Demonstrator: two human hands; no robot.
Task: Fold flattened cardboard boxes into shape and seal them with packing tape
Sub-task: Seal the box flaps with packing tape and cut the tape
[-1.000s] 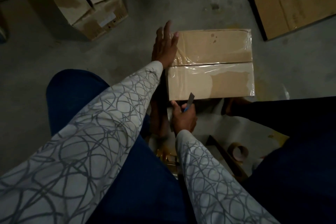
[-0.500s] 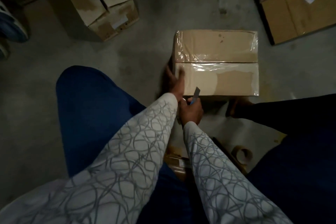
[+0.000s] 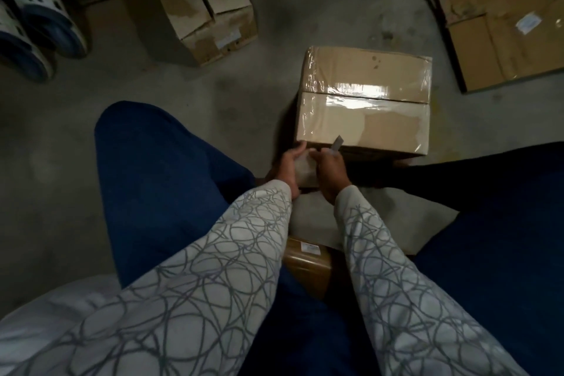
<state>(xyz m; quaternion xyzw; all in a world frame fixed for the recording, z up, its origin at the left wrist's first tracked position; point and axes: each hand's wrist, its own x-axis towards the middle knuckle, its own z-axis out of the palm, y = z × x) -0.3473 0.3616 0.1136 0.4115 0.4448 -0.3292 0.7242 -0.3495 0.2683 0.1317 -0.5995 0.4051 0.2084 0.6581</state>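
The right hand [image 3: 331, 171] is closed round a small grey-bladed cutter [image 3: 337, 143]. The left hand [image 3: 287, 166] curls over the near left corner of the brown cardboard box [image 3: 366, 119] on the concrete floor [image 3: 152, 76]. It looks light and stiff. The clear packing tape [image 3: 357, 91] seems slick, so I'd grip bare corners.

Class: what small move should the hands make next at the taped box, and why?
Probably cut the tape at the near edge of the box: the right hand holds a blade there, the left hand holds the corner, and tape covers the top seam.
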